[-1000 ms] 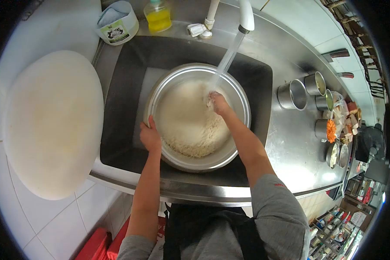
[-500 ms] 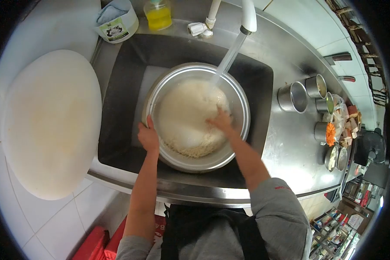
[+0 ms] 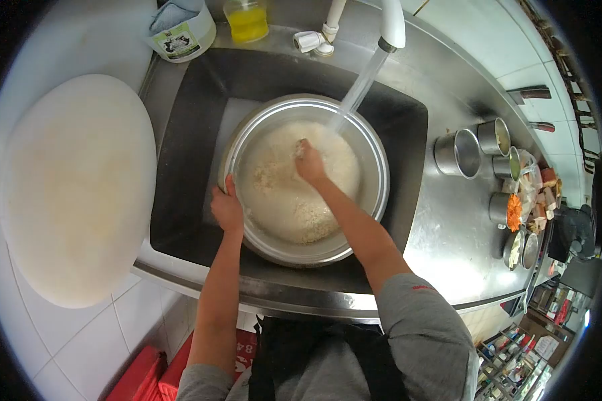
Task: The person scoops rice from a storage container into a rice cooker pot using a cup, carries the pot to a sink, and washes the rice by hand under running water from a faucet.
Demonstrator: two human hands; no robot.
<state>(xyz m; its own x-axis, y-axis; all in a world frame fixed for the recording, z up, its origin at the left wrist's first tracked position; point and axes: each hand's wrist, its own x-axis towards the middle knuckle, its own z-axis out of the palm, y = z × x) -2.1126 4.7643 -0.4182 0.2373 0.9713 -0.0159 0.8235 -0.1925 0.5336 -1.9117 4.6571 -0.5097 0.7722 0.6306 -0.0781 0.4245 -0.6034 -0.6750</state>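
A wide metal basin (image 3: 376, 144) sits in the sink, filled with cloudy water and pale rice (image 3: 312, 219). My left hand (image 3: 228, 208) grips the basin's near-left rim, thumb over the edge. Inside the basin, my right hand (image 3: 308, 162) is at the water's surface, its fingers curled round some rice grains. From the white faucet (image 3: 392, 27), a stream of water (image 3: 361, 87) runs into the far right side of the basin.
The dark sink (image 3: 180, 200) surrounds the basin. A large white oval board (image 3: 80, 190) stands at the left. Behind are a white tub (image 3: 180, 41) and a yellow liquid bottle (image 3: 247, 23). Metal containers (image 3: 457, 154) with food stand on the right counter.
My right hand has moved left across the basin and its fingers have curled in. Rice shows in more patches through the water. The left hand keeps its hold on the rim.
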